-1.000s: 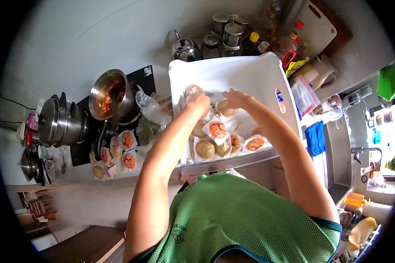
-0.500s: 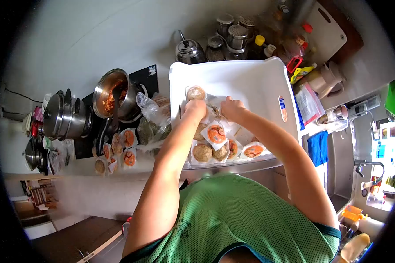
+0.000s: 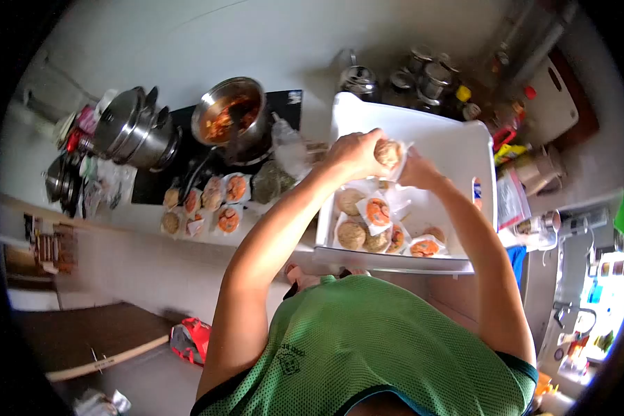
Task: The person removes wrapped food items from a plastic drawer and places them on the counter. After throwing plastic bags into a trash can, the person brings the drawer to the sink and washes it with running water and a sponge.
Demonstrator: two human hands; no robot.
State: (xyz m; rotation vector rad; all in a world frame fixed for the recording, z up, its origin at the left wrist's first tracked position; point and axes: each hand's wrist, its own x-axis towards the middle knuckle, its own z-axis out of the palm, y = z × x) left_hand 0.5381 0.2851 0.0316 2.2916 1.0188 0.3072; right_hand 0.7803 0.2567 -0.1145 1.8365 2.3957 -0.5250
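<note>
My left hand (image 3: 359, 154) grips a round, tan patty in a pale wrapper (image 3: 389, 153), raised over a white plastic drawer (image 3: 491, 156). At the wrapper's right edge, my right hand (image 3: 423, 172) is closed on the same packet, its fingertips partly hidden. Below my hands, several more wrapped patties lie in the near part of the drawer. Some are plain tan, such as the tan patty (image 3: 351, 236). Others have orange tops, like the orange-topped patty (image 3: 378, 212) and another orange-topped patty (image 3: 424, 247) near the front wall.
Several similar wrapped patties (image 3: 228, 219) lie on the counter to the left. Behind them, a steel pot (image 3: 229, 111) of reddish food stands on a black hob, beside stacked pots (image 3: 128, 128). A kettle (image 3: 358, 82) and jars stand behind the drawer; a sink is at right.
Both hands have lifted from the drawer's bottom, bringing up the tan patty between them. The camera view has shifted, so the drawer appears farther right.
</note>
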